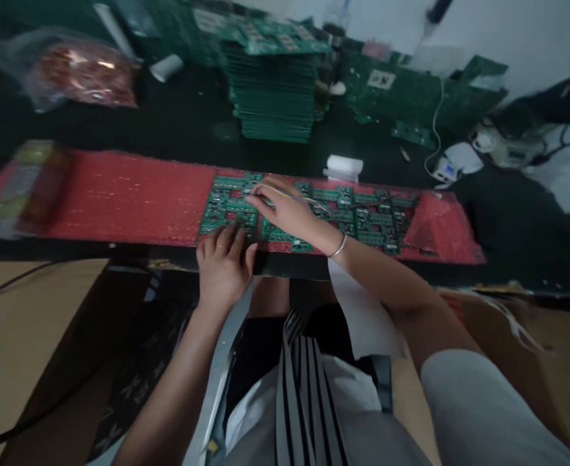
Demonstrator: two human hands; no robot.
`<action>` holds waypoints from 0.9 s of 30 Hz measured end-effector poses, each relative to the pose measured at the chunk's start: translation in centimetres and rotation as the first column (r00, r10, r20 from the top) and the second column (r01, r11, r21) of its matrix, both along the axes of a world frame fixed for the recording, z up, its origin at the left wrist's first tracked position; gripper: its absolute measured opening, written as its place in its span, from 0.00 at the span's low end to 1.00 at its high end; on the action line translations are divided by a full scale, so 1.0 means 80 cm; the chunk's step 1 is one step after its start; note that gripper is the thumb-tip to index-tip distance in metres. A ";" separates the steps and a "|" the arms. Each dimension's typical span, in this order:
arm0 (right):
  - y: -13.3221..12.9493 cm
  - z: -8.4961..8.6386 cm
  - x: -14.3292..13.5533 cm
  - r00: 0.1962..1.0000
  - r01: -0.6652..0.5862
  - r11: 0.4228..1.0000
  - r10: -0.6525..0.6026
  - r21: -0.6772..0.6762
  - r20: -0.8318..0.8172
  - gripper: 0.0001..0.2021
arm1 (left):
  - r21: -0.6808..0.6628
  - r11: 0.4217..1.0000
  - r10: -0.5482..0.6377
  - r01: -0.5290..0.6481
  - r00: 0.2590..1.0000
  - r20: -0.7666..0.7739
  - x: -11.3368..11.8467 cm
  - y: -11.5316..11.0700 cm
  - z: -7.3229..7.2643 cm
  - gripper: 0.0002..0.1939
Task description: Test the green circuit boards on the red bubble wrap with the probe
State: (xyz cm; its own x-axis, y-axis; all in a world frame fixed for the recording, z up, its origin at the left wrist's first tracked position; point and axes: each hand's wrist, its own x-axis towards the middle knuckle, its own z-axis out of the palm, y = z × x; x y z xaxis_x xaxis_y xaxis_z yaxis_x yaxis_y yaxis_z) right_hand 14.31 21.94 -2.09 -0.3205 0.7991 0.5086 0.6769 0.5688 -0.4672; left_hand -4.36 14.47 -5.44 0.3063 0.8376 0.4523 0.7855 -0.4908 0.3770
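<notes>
Green circuit boards lie in a row on a long red bubble-wrap sheet. My left hand rests on the front edge of the leftmost board, fingers stretched and apart, a ring on one of them. Over that same board's right side, my right hand is closed in a pinch. Thin wires run out of its fingers and back across the hand to the right. Whatever is at the wires' end is hidden by the fingertips. Folded bubble wrap covers the row's right end.
Behind the boards rises a tall stack of circuit boards. White rolls stand near it. A bag of copper-coloured pieces lies back left, a wrapped block further forward. On the right are a small white device and cables.
</notes>
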 end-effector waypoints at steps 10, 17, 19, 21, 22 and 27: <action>-0.047 -0.035 0.156 0.929 0.250 0.959 -0.277 -0.135 -0.247 0.14 | -0.270 0.520 -0.798 0.810 0.574 0.185 0.124 -0.097 0.025 0.18; -0.050 -0.072 0.187 0.803 0.244 0.941 -0.331 -0.234 -0.496 0.16 | -0.239 0.615 -0.765 0.752 0.642 0.051 0.123 -0.128 -0.021 0.14; -0.049 -0.078 0.189 0.769 0.225 0.941 -0.331 -0.253 -0.546 0.17 | -0.172 0.671 -0.725 0.721 0.687 0.048 0.125 -0.135 -0.023 0.10; -0.049 -0.081 0.189 0.747 0.208 0.943 -0.325 -0.260 -0.579 0.17 | -0.106 0.737 -0.666 0.668 0.744 0.056 0.132 -0.139 -0.022 0.06; -0.049 -0.082 0.189 0.741 0.202 0.944 -0.322 -0.261 -0.590 0.17 | -0.081 0.766 -0.635 0.638 0.770 0.064 0.136 -0.139 -0.022 0.05; -0.051 -0.081 0.188 0.745 0.212 0.941 -0.330 -0.263 -0.580 0.18 | -0.069 0.829 -0.542 0.555 0.828 0.147 0.171 -0.124 -0.021 0.07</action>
State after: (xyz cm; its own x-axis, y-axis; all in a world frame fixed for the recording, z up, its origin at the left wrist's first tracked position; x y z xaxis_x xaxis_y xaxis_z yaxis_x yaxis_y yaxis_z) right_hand 29.36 17.86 -8.55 0.2524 0.8950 0.3678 0.3293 0.2780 -0.9024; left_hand 9.30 4.57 -7.15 0.6801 0.5914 0.4334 0.3461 -0.7800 0.5213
